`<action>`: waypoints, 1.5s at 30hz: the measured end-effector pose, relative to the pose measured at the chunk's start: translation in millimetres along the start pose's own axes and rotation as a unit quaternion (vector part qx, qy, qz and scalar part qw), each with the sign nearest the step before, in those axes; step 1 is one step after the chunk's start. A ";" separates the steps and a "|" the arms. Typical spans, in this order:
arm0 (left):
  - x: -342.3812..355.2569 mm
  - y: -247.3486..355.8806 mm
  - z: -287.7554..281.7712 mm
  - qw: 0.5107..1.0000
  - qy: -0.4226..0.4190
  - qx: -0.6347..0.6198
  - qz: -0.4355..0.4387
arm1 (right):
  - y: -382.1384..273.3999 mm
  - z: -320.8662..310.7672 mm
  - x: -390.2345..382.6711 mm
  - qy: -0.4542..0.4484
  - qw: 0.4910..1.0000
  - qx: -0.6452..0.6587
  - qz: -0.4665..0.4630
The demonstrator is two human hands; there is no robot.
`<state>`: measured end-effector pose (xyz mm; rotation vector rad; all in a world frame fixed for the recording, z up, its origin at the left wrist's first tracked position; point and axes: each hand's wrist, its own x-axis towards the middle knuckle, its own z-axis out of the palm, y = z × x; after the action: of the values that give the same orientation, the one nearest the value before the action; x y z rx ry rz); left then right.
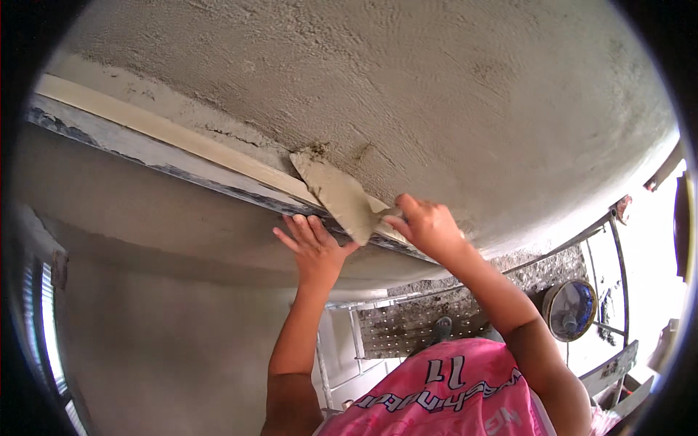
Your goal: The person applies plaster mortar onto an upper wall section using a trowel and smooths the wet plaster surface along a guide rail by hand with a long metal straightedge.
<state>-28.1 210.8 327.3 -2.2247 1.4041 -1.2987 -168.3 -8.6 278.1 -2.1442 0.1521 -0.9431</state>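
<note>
My right hand (430, 227) is closed around the handle of a trowel (336, 190). The trowel's flat, mortar-coated blade lies across a long pale board (167, 138) and reaches onto the rough wet plaster (407, 94) above it. A small clump of mortar sits by the blade's far corner. The board runs along the edge of the plastered surface, its side stained dark. Just below the blade, my left hand (314, 245) has its fingers spread against the board's lower edge, the thumb close to the trowel's near end.
Below me is a perforated scaffold platform (385, 336) spattered with mortar, with my shoe (442, 327) on it. A bucket (550, 314) stands at the right, beside a metal scaffold frame (619, 269). A grey wall (182, 334) and a window (49, 327) are at the left.
</note>
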 end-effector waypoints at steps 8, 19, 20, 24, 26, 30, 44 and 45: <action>-7.3 -2.8 10.0 1.000 -0.003 0.013 0.000 | 3.2 -8.6 25.6 -0.078 0.995 0.032 -0.054; -15.4 -2.8 14.1 0.999 -0.021 -0.013 -0.033 | -2.6 -28.7 20.8 -0.133 0.988 0.053 -0.061; -16.0 -2.9 13.5 0.999 -0.026 -0.007 -0.037 | -3.1 -27.3 16.0 -0.136 0.988 0.051 -0.061; -13.2 -0.3 12.2 0.999 -0.029 -0.005 -0.039 | -0.2 -31.3 -0.7 -0.142 0.986 0.070 -0.047; -12.4 -2.5 9.2 0.999 -0.028 0.000 -0.038 | 0.6 -41.9 -1.5 -0.156 0.980 0.112 -0.040; -2.8 3.7 4.4 0.999 0.012 -0.007 -0.031 | 12.6 -41.0 1.6 -0.105 0.989 0.098 0.033; -5.9 1.1 6.6 1.000 0.001 -0.019 -0.023 | 2.1 -9.2 25.3 -0.091 0.993 0.071 -0.025; -5.5 0.6 7.5 1.000 0.003 -0.017 -0.025 | 0.1 -11.1 23.5 -0.093 0.993 0.071 -0.031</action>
<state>-23.6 212.9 319.4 -2.2947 1.3910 -1.3073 -158.8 -24.5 296.3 -2.1009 -0.0720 -0.7611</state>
